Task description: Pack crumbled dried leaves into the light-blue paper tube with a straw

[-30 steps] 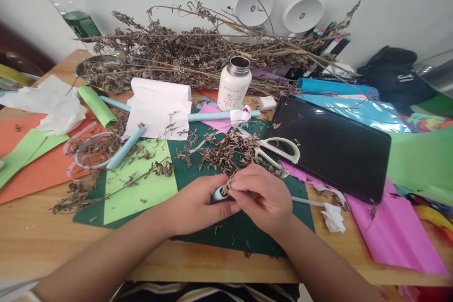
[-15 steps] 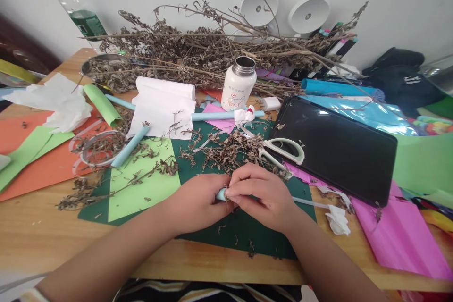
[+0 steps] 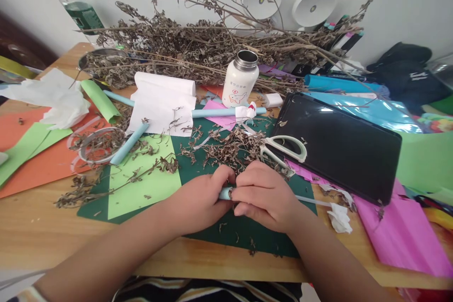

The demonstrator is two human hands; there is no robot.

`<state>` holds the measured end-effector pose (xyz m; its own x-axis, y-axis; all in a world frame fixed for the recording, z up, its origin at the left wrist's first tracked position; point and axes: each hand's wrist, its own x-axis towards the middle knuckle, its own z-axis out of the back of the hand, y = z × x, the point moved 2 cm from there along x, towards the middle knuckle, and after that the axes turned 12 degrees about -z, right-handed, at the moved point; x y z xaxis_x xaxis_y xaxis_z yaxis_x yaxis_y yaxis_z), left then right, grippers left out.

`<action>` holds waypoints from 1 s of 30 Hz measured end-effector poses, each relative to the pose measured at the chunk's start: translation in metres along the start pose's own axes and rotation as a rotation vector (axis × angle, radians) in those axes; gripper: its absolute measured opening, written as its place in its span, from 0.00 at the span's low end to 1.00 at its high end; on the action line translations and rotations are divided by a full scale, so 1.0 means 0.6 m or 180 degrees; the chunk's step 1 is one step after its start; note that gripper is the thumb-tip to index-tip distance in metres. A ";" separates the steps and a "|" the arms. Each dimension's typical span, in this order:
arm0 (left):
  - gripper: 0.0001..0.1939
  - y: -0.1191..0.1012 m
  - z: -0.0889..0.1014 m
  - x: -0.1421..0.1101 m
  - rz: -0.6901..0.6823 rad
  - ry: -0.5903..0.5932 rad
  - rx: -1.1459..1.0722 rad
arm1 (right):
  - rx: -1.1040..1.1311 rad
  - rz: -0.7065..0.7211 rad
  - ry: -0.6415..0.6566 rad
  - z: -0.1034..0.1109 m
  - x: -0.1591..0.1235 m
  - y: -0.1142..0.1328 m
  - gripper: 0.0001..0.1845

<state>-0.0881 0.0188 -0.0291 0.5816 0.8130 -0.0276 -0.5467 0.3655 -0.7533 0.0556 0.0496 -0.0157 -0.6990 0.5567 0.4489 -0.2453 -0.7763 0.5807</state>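
Observation:
My left hand [image 3: 200, 203] is wrapped round a light blue paper tube [image 3: 225, 193], whose end shows beside the thumb. At that end my right hand [image 3: 264, 196] has its fingers bent and pressed close together. A bit of dried leaf [image 3: 230, 193] shows between the tube's mouth and the right fingertips; most of it is hidden. Just beyond my hands, a heap of crumbled dried leaves [image 3: 230, 148] lies on the green cutting mat [image 3: 247, 240]. Scissors with pale handles [image 3: 286, 147] rest to the right of the heap, partly on the black tablet [image 3: 339, 146].
Bundled dried stalks [image 3: 194, 47] stretch along the wall. An uncapped white bottle [image 3: 240, 80] stands behind the leaf heap. More blue tubes [image 3: 130, 143], green paper [image 3: 141, 193] and a tape roll [image 3: 101, 146] lie left. Pink paper [image 3: 399, 236] and crumpled tissue [image 3: 339, 218] lie right.
My right fingers have shifted from pinching leaf at the tube's open mouth to closing over that end. My left hand keeps hold of the tube, which has turned slightly. The view has shifted a little.

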 end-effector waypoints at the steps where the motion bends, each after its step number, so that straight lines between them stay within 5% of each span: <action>1: 0.10 0.002 0.000 -0.001 0.0005 -0.0043 0.0015 | -0.0095 0.0054 0.0043 0.000 -0.001 0.000 0.14; 6: 0.10 0.007 0.000 -0.003 0.0099 -0.0070 0.0201 | -0.0182 -0.0162 0.0326 -0.007 0.002 -0.004 0.11; 12: 0.07 0.002 0.005 0.002 0.0122 -0.0130 0.0468 | 0.1221 -0.0828 -0.0425 -0.016 -0.005 -0.008 0.06; 17: 0.08 0.005 0.008 0.001 0.0226 0.0001 0.0534 | 0.1678 -0.1361 -0.0414 -0.024 -0.014 -0.016 0.11; 23: 0.09 0.004 0.008 0.002 0.0205 0.0027 0.0428 | 0.1174 -0.1357 -0.0335 -0.019 -0.005 -0.009 0.10; 30: 0.08 0.003 0.008 0.002 0.0142 -0.0059 0.0596 | 0.0498 -0.0688 -0.0533 -0.013 -0.002 -0.005 0.09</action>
<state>-0.0911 0.0225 -0.0271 0.5439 0.8379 -0.0448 -0.6753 0.4054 -0.6161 0.0518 0.0491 -0.0232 -0.5184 0.7549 0.4017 -0.2607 -0.5869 0.7665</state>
